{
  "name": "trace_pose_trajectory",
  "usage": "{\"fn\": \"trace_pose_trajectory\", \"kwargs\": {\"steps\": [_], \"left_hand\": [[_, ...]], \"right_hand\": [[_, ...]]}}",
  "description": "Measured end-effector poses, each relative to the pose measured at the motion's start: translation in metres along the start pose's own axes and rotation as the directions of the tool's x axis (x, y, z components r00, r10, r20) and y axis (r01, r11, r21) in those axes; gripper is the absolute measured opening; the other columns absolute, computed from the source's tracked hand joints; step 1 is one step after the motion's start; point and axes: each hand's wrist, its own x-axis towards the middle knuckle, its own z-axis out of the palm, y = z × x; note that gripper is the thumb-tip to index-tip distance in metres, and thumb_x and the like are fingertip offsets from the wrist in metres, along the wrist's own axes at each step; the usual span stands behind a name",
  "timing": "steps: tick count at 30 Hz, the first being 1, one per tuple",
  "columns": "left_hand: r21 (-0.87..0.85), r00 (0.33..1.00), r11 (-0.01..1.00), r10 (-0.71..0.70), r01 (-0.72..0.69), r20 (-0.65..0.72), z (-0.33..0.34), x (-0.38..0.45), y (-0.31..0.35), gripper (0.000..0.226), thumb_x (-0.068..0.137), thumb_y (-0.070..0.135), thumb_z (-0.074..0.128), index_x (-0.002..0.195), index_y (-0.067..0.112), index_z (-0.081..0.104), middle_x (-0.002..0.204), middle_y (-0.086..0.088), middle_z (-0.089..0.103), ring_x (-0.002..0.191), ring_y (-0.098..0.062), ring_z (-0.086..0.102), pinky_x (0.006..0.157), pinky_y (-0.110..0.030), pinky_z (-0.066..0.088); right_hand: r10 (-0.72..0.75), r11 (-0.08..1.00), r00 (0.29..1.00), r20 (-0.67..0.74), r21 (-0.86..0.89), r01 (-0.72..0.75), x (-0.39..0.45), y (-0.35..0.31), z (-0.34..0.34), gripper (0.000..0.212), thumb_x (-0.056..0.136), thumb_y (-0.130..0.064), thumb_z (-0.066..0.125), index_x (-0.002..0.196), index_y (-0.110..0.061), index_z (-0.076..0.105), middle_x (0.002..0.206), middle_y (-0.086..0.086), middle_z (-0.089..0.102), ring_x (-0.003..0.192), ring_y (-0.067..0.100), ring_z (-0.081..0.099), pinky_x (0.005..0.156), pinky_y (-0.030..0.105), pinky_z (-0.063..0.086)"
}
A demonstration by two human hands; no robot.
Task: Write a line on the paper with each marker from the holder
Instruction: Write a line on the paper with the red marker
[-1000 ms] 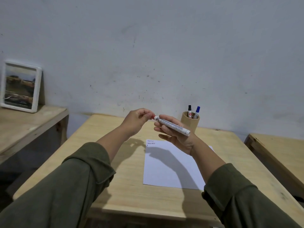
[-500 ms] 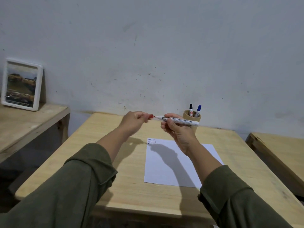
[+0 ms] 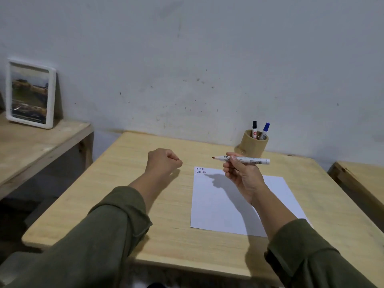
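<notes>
My right hand (image 3: 243,177) holds a white marker (image 3: 249,160) level above the top of the white paper (image 3: 218,204), its bare red tip pointing left. My left hand (image 3: 162,161) is a closed fist to the left of the paper, above the table; the red cap is hidden inside it. Several short marks sit at the paper's top left corner. A wooden holder (image 3: 252,146) stands behind the paper with a black-capped marker (image 3: 254,129) and a blue-capped marker (image 3: 265,130) upright in it.
The paper lies on a light wooden table (image 3: 145,183) against a grey wall. A white-framed picture (image 3: 30,93) leans on a lower wooden bench (image 3: 31,146) at the left. Another wooden table (image 3: 363,175) edges in at the right.
My left hand pulled the red cap off the marker and moved left into a fist. My right hand turned the marker level, and its red tip is now uncovered.
</notes>
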Motion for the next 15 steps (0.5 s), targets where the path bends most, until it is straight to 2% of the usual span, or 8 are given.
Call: {"fn": "trace_pose_trajectory", "kwargs": {"steps": [2, 5, 7, 12, 15], "left_hand": [[0.090, 1.000, 0.996, -0.003, 0.004, -0.003, 0.006, 0.004, -0.006, 0.004, 0.071, 0.011, 0.066, 0.068, 0.009, 0.070, 0.073, -0.001, 0.066, 0.066, -0.011, 0.058, 0.043, -0.008, 0.038], [0.170, 1.000, 0.985, -0.019, 0.016, 0.017, 0.013, 0.011, -0.014, 0.008, 0.070, 0.016, 0.065, 0.072, 0.012, 0.071, 0.084, -0.003, 0.071, 0.085, -0.014, 0.062, 0.063, -0.016, 0.041], [0.195, 0.999, 0.981, -0.027, 0.021, 0.028, 0.019, 0.016, -0.018, 0.009, 0.070, 0.018, 0.067, 0.075, 0.012, 0.071, 0.086, -0.004, 0.072, 0.094, -0.016, 0.060, 0.072, -0.019, 0.042], [0.236, 0.998, 0.971, -0.034, 0.023, 0.045, 0.030, 0.023, -0.029, 0.012, 0.071, 0.025, 0.068, 0.076, 0.015, 0.069, 0.089, -0.004, 0.073, 0.104, -0.019, 0.058, 0.074, -0.019, 0.040], [0.258, 0.998, 0.966, -0.007, -0.009, 0.062, 0.032, 0.023, -0.033, 0.026, 0.071, 0.033, 0.070, 0.087, 0.013, 0.069, 0.093, -0.004, 0.071, 0.104, -0.020, 0.059, 0.078, -0.022, 0.042]], "right_hand": [[0.018, 1.000, 1.000, 0.000, -0.008, -0.018, 0.003, 0.006, -0.001, 0.010, 0.092, -0.009, 0.055, 0.096, -0.009, 0.064, 0.062, 0.002, 0.066, 0.055, 0.010, 0.061, 0.054, 0.018, 0.053], [0.038, 0.999, 0.999, -0.004, -0.012, -0.038, 0.007, 0.011, -0.001, 0.010, 0.092, -0.009, 0.054, 0.096, -0.008, 0.064, 0.061, 0.002, 0.066, 0.053, 0.009, 0.061, 0.053, 0.018, 0.052], [0.049, 0.999, 0.999, -0.006, -0.017, -0.049, 0.009, 0.013, -0.001, 0.011, 0.093, -0.009, 0.053, 0.094, -0.008, 0.064, 0.059, 0.001, 0.066, 0.052, 0.008, 0.061, 0.053, 0.017, 0.052], [0.066, 0.997, 0.997, -0.026, -0.025, -0.067, 0.013, 0.019, 0.000, 0.007, 0.091, -0.010, 0.056, 0.089, -0.009, 0.063, 0.055, 0.000, 0.062, 0.050, 0.007, 0.057, 0.051, 0.017, 0.049], [0.061, 0.997, 0.997, -0.054, -0.052, -0.064, 0.015, 0.022, 0.000, 0.007, 0.091, -0.009, 0.057, 0.085, -0.010, 0.060, 0.049, -0.001, 0.057, 0.045, 0.008, 0.050, 0.047, 0.017, 0.044]]}}
